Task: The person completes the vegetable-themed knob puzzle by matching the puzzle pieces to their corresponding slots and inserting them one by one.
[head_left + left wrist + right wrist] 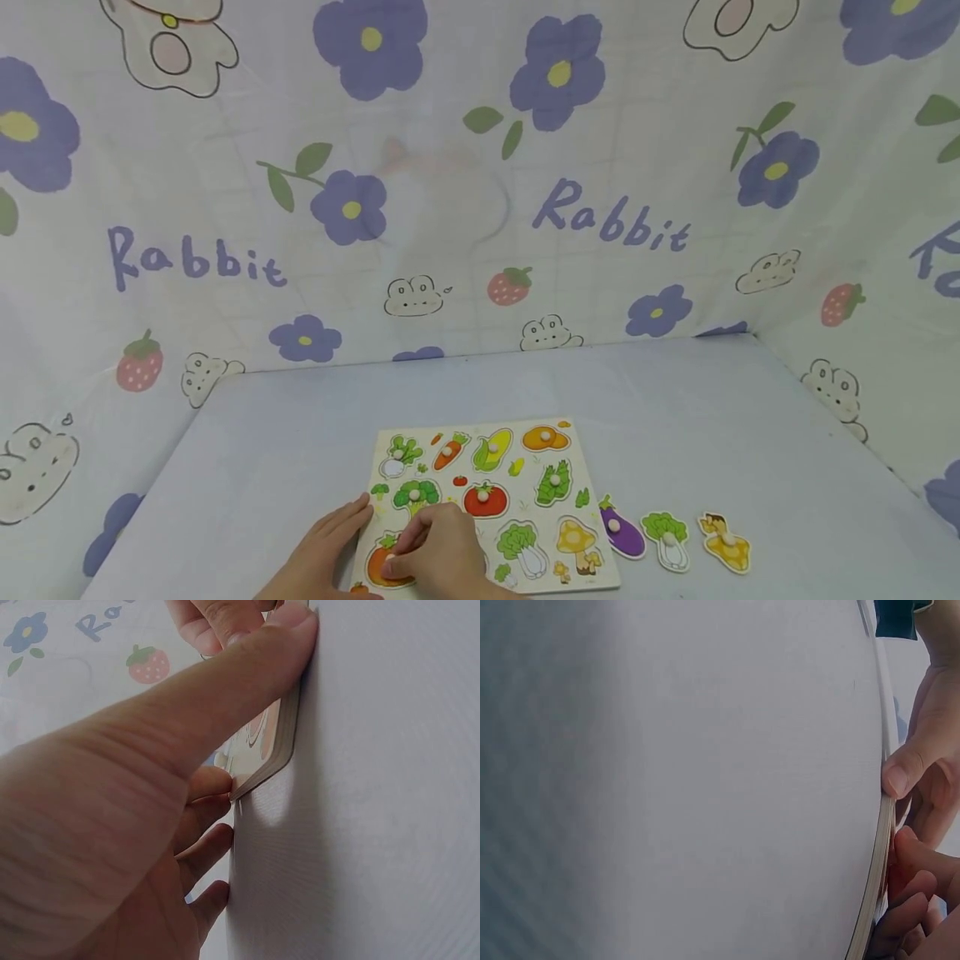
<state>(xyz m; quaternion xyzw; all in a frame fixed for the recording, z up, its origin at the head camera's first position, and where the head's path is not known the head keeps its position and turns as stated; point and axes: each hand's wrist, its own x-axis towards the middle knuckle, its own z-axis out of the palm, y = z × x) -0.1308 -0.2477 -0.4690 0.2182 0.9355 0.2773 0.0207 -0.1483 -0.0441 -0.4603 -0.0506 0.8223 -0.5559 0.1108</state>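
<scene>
Right hand (447,550) has thumb and fingers together, pinching the orange pumpkin piece (379,560) at the near left corner of the puzzle board (525,487). Left hand (322,546) rests against that same corner, thumb extended at the near edge and fingers slightly apart along the left side. An eggplant piece (628,540), a cabbage piece (663,527) and a mushroom piece (735,554) lie in a row on the tabletop (810,467), right of the board.
</scene>
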